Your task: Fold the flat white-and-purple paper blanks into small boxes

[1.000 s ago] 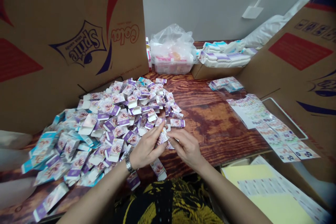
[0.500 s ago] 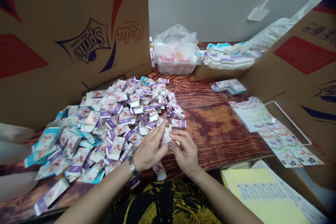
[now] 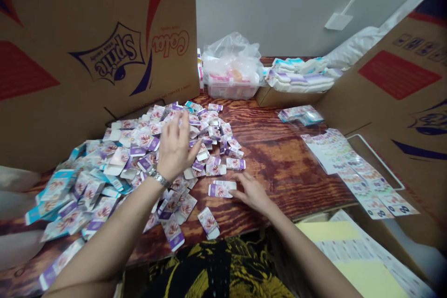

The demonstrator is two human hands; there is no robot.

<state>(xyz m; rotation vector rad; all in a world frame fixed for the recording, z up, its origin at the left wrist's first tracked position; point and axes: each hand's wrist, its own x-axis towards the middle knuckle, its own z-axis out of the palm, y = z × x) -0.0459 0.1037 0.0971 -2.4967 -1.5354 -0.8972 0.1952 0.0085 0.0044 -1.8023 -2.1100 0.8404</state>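
My left hand, with a metal watch on its wrist, is over a heap of small printed boxes. Its fingers are stretched out and nothing shows in them. On the bare wood just right of the heap, my right hand has thumb and fingers at the right end of a small purple-and-white box. That box lies flat, its white end toward the fingertips. Nearer my body lies another small box with a white flap sticking out.
A large cardboard carton stands behind the heap, another carton at right. At the back are a bag-covered plastic tub and a tray of packets. Sticker sheets lie at right, above yellow paper.
My hands, together on a small box before, have parted. The left has moved up and left over the heap. The right has shifted slightly right, beside a box on the table.
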